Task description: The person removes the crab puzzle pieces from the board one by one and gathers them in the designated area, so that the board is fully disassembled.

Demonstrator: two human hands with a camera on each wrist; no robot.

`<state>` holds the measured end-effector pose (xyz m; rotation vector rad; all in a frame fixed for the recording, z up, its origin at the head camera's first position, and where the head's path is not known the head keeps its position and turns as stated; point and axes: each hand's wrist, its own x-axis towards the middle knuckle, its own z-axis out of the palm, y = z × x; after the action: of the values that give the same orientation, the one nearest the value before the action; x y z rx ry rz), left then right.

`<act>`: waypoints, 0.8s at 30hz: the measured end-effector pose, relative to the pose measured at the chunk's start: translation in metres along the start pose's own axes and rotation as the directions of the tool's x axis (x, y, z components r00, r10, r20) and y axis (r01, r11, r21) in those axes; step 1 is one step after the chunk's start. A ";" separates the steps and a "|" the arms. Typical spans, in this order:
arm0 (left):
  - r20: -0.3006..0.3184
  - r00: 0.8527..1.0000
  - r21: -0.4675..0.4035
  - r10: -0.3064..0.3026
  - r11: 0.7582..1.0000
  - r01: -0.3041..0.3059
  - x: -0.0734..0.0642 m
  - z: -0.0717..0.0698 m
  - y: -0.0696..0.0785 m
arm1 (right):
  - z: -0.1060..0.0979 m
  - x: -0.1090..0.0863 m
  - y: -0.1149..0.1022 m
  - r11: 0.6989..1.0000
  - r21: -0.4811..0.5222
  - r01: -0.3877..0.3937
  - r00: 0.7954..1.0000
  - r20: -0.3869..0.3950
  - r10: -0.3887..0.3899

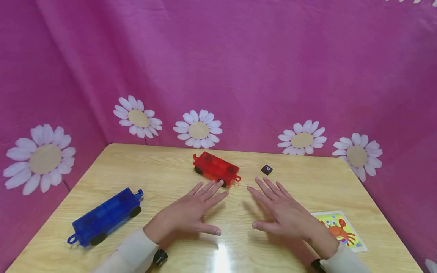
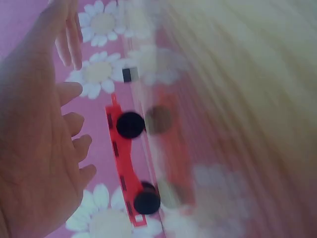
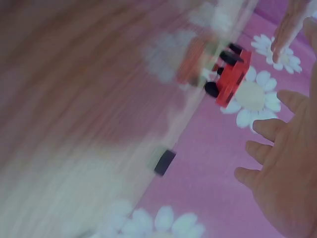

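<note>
Both hands hover palm down over the middle of the table, holding nothing. My left hand (image 1: 191, 212) has its fingers spread, their tips close to the front of a red toy train car (image 1: 216, 167) with black wheels. Spread likewise, my right hand (image 1: 283, 212) points toward a small black tile (image 1: 267, 169) with a white letter on it. A blue toy train car (image 1: 107, 216) stands to the left of the left hand. Partly behind the right wrist lies a card with a crab picture (image 1: 341, 231). The left wrist view shows the red car (image 2: 124, 163) side-on beyond the left fingers.
The light wooden table (image 1: 164, 163) has a glossy top that mirrors the car and tile. Pink cloth (image 1: 239, 76) with large white daisies hangs round its back and sides. Dark bands (image 1: 159, 258) sit at the wrists, by the pale sleeves (image 1: 129, 254).
</note>
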<state>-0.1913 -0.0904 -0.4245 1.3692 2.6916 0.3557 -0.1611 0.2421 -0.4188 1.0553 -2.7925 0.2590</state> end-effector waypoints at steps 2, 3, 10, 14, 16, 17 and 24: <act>-0.008 0.999 0.017 0.032 0.999 -0.032 0.009 0.002 0.007 | -0.004 -0.010 0.005 0.999 0.012 -0.030 1.000 -0.004 0.030; -0.013 0.999 0.019 0.050 0.999 -0.050 0.013 0.004 0.011 | -0.006 -0.015 0.008 0.999 0.017 -0.041 0.999 -0.011 0.041; 0.034 0.990 0.061 0.140 0.988 -0.142 0.051 0.013 0.044 | -0.019 -0.060 0.034 0.993 0.040 -0.116 0.989 -0.083 0.119; 0.093 0.979 0.069 0.180 0.980 -0.187 0.072 0.020 0.063 | -0.029 -0.084 0.049 0.975 0.077 -0.207 0.976 -0.059 0.211; 0.119 0.974 0.067 0.191 0.977 -0.200 0.081 0.024 0.072 | -0.034 -0.096 0.057 0.962 0.102 -0.253 0.966 -0.031 0.258; 0.131 0.972 0.072 0.196 0.976 -0.207 0.086 0.026 0.076 | -0.036 -0.101 0.062 0.954 0.118 -0.275 0.960 -0.016 0.279; 0.234 0.942 0.080 0.239 0.961 -0.263 0.118 0.038 0.108 | -0.040 -0.137 0.094 0.897 0.147 -0.416 0.909 0.071 0.410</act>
<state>-0.1685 0.0722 -0.4319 1.6798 2.3919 0.0659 -0.1185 0.4075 -0.4169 0.4772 -3.0480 0.5210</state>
